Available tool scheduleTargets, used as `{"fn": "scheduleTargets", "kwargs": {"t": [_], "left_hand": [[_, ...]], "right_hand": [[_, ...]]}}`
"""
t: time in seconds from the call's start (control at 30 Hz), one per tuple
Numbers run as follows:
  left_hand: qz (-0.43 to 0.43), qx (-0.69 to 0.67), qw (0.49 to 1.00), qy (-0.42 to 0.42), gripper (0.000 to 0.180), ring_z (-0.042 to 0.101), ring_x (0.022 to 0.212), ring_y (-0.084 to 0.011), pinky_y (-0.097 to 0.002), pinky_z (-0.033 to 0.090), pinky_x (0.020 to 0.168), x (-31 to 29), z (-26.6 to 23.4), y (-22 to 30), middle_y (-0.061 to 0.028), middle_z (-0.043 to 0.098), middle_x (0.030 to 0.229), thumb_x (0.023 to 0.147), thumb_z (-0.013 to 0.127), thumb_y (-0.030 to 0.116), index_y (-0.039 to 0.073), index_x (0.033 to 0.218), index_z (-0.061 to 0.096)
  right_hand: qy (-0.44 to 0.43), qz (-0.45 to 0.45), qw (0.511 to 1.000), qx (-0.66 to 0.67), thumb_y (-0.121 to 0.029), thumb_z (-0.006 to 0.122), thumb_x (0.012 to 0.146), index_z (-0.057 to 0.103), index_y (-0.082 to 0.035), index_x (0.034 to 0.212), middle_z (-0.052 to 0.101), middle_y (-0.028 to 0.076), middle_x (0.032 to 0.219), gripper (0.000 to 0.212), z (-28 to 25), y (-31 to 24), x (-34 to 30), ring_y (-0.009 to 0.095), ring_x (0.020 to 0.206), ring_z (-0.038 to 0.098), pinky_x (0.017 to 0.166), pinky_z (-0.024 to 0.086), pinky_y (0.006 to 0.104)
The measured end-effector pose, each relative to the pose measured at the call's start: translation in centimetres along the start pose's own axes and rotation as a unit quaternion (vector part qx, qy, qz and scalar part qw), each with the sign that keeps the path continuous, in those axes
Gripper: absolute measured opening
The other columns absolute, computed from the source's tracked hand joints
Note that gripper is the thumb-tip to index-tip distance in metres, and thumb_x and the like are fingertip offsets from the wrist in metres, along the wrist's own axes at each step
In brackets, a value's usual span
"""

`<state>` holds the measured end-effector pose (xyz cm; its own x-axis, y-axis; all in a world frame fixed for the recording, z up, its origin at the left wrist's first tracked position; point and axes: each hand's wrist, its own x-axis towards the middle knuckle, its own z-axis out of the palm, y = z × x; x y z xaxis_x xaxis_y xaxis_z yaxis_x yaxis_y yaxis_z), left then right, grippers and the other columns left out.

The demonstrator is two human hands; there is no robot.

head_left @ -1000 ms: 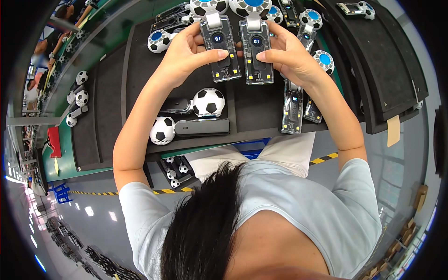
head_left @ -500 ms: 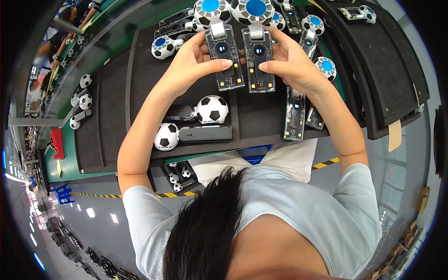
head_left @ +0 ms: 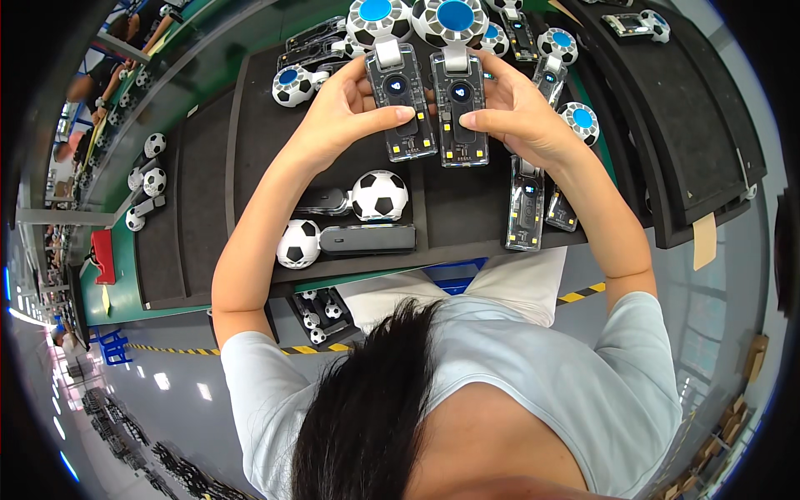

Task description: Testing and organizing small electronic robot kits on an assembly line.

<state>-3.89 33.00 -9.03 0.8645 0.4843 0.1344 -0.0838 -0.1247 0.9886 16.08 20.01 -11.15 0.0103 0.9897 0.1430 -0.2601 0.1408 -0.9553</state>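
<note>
And here is the left hand (head_left: 337,117), gripping a clear-cased, black-fronted rectangular device (head_left: 398,96), thumb laid across its front just under a lit round display, fingers tucked behind. Matching it, the right hand (head_left: 525,112) grips a second clear-cased black device (head_left: 458,98), thumb tip pressed to the front, its little display lit too! The two stand side by side, a narrow gap between, held up over a black foam mat (head_left: 458,200). Up top, each carries a black-and-white football-patterned ball with a blue disc: one ball (head_left: 379,25) on the left, its partner (head_left: 450,21) on the right.

Moving out, just inside the right forearm lies another transparent device with yellow squares (head_left: 525,212). Below the left hand, a dark grey oblong device with a football end (head_left: 367,240) rests near the mat's front edge, and just behind it sits a second white-and-black football (head_left: 380,196). Further left, a small cluster of footballs (head_left: 154,181) lies on the green surface (head_left: 122,279), a red object (head_left: 102,257) nearer its corner. Far right, a black slab-like tray (head_left: 708,125) bears one more football-ended device (head_left: 637,25).
</note>
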Motion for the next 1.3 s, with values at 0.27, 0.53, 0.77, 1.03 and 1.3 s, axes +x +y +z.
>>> {"fn": "scheduleTargets", "kwargs": {"t": [0.27, 0.53, 0.77, 1.03, 1.3], "left_hand": [[0.023, 0.003, 1.000, -0.004, 0.063, 0.063, 0.102, -0.0221, -0.0351, 0.052, 0.090, 0.11, -0.17, -0.34, -0.0166, 0.063, 0.110, 0.074, 0.076, 0.009, -0.003, 0.126, 0.043], [0.003, -0.006, 1.000, -0.005, 0.062, 0.063, 0.102, -0.0202, -0.0350, 0.051, 0.091, 0.09, -0.09, -0.08, -0.0141, 0.062, 0.111, 0.074, 0.074, 0.007, -0.003, 0.127, 0.044], [-0.003, -0.001, 1.000, -0.008, 0.062, 0.061, 0.104, -0.0171, -0.0336, 0.050, 0.093, 0.08, -0.12, -0.03, -0.0107, 0.060, 0.114, 0.073, 0.073, 0.005, -0.003, 0.128, 0.044], [-0.001, 0.001, 1.000, -0.012, 0.065, 0.061, 0.104, -0.0173, -0.0339, 0.050, 0.093, 0.16, -0.10, -0.14, -0.0106, 0.060, 0.114, 0.073, 0.073, 0.005, -0.003, 0.129, 0.042], [0.011, -0.017, 1.000, -0.015, 0.059, 0.064, 0.103, -0.0228, -0.0369, 0.052, 0.091, 0.19, -0.12, -0.28, -0.0163, 0.063, 0.111, 0.076, 0.075, 0.008, -0.001, 0.125, 0.043]], "right_hand": [[0.000, -0.021, 1.000, -0.013, 0.001, 0.068, 0.074, 0.031, 0.002, 0.137, 0.056, 0.018, 0.115, 0.073, 0.37, -0.13, -0.04, 0.021, 0.105, 0.059, 0.090, 0.051, 0.0332], [0.001, 0.002, 1.000, -0.005, -0.001, 0.068, 0.072, 0.033, 0.001, 0.138, 0.057, 0.020, 0.120, 0.075, 0.21, -0.10, -0.02, 0.027, 0.113, 0.058, 0.099, 0.047, 0.0390], [-0.005, -0.002, 1.000, -0.007, -0.003, 0.068, 0.073, 0.033, 0.000, 0.138, 0.057, 0.020, 0.119, 0.074, -0.07, 0.05, 0.01, 0.027, 0.112, 0.059, 0.098, 0.047, 0.0390], [-0.002, 0.009, 1.000, 0.001, -0.002, 0.067, 0.072, 0.032, 0.001, 0.138, 0.057, 0.019, 0.119, 0.075, -0.14, 0.05, 0.08, 0.026, 0.112, 0.059, 0.098, 0.047, 0.0393], [-0.001, 0.005, 1.000, -0.001, -0.001, 0.066, 0.073, 0.032, 0.000, 0.139, 0.056, 0.019, 0.121, 0.074, -0.21, 0.11, 0.03, 0.025, 0.113, 0.058, 0.098, 0.047, 0.0379]]}}
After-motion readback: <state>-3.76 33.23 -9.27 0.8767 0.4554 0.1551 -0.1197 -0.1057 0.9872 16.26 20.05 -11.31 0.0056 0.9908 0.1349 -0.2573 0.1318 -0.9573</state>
